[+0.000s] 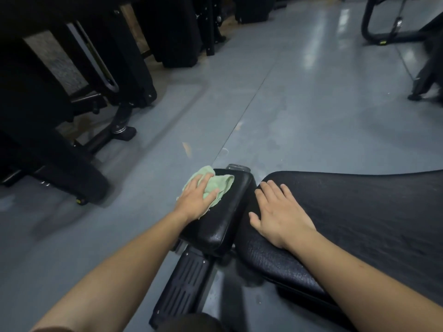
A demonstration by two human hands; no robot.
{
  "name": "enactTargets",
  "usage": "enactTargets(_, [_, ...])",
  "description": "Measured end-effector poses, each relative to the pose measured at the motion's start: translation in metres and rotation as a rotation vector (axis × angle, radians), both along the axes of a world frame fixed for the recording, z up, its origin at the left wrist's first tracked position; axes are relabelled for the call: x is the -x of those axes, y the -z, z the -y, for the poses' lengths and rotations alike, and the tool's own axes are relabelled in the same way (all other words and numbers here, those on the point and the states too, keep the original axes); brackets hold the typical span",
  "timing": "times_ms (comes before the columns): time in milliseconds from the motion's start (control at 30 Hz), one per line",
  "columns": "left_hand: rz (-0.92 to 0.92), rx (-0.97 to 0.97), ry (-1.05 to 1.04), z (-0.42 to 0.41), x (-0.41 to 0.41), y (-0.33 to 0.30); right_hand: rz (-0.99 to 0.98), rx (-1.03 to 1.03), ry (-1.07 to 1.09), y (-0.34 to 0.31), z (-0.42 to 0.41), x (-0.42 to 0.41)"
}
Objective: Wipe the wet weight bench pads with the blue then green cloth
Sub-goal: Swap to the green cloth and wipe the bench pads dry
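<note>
The left hand [196, 198] hides part of the green cloth [213, 185]; the large pad [359, 212] runs off the right edge.

Cloth [217, 186] on small pad [223, 212], left of large pad [359, 212].

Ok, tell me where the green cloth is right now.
In the head view, the green cloth lies left of centre on the small bench pad, pressed under the left hand.

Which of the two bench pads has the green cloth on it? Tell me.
The small pad on the left. The left hand presses the green cloth onto it. The large pad beside it carries only the bare right hand.
</note>
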State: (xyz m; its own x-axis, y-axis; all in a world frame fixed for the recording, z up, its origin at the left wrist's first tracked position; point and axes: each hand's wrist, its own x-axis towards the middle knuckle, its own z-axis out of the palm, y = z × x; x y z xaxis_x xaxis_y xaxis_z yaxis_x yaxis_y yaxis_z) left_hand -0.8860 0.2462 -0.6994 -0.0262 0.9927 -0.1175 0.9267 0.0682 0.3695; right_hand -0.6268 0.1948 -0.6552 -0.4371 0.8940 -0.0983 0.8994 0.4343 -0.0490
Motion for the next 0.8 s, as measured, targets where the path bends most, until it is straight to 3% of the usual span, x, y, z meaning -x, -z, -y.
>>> enactTargets(267, [0.045,-0.079,-0.041,0.099,-0.009,0.001,0.034,-0.004,-0.001,-0.002,0.002,0.001])
enactTargets(400, [0.083,-0.065,-0.022,0.076,0.004,-0.001,0.021,-0.014,-0.001,-0.001,0.0,0.001])
enactTargets(567, [0.127,-0.025,-0.163,0.031,0.016,0.002,0.028,-0.03,-0.001,0.001,0.0,0.0])
enactTargets(800, [0.19,-0.061,-0.225,0.062,0.014,0.004,0.016,-0.026,0.011,-0.002,0.001,-0.001])
